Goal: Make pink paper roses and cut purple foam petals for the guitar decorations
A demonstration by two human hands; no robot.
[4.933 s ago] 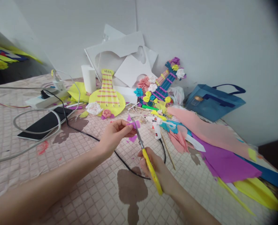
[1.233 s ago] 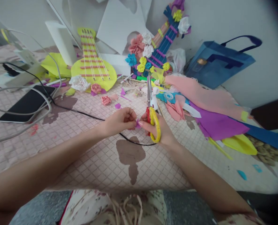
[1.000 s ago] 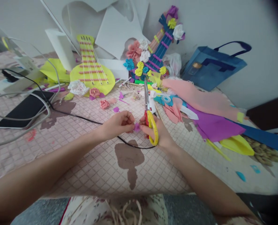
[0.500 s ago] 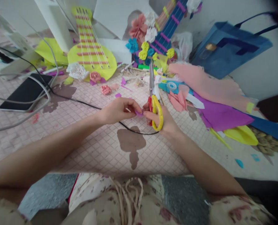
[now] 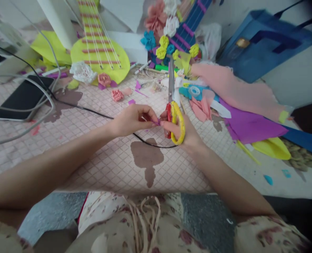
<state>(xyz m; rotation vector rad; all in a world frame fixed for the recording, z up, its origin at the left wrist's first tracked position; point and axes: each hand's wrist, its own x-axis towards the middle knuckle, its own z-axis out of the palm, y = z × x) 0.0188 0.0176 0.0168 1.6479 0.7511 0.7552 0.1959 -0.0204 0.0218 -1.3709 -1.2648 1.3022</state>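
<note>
My left hand [image 5: 134, 119] pinches a small piece of purple paper [image 5: 157, 122] between thumb and fingertips. Close against it, my right hand [image 5: 183, 130] has its thumb and fingers at the same scrap's other side. Scissors [image 5: 171, 88] with one red and one yellow handle hang on my right hand, their blades together and pointing away from me. Under the hands a black cable [image 5: 156, 144] crosses the quilted tablecloth [image 5: 105, 168]. Just beyond my left hand lie a pink paper rose [image 5: 117, 95] and a purple scrap [image 5: 131, 102].
A yellow paper guitar [image 5: 98, 52] with strings stands behind. Paper flowers [image 5: 161, 49] lean by a blue paper neck [image 5: 187, 31]. On the left lies a black phone-like device [image 5: 24, 96] among cables. Purple sheets [image 5: 253, 121], pink paper [image 5: 232, 80] and a blue bag [image 5: 263, 45] fill the right.
The purple piece between my fingertips looks narrower and more folded than before. Both hands stay close together, and the view has tilted slightly downward.
</note>
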